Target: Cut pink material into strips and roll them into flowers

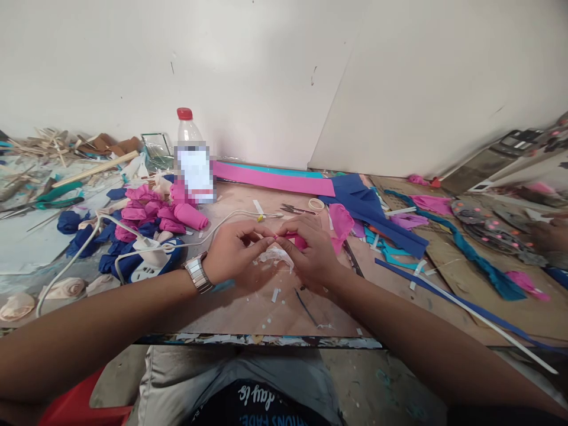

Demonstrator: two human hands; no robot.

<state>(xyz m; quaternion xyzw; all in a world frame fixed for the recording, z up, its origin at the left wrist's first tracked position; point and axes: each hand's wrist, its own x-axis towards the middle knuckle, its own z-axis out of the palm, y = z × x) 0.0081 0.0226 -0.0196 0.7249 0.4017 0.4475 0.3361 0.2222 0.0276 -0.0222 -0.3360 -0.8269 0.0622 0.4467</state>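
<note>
Both hands meet above the table (248, 322). My right hand (317, 251) is closed around a small folded piece of pink crepe-like material (298, 241). My left hand (237, 251), with a metal watch at the wrist, pinches the tip of that piece between thumb and fingers. Much of the piece is hidden by the fingers. Just beneath the hands lies a crumpled whitish translucent scrap (277, 258). Past the fingertips are scissors (295, 210) and a roll of tape (316, 205). A loose pink sheet (341, 228) rests beyond my right hand.
Left are rolled pink flowers (142, 204), blue ones (118, 254) and a power strip (153, 263) with a white cable. A bottle (185, 124) stands behind a lit phone (195, 171). Long pink (275, 179) and blue strips (361, 201) lie behind; another person's hand (550, 234) is far right.
</note>
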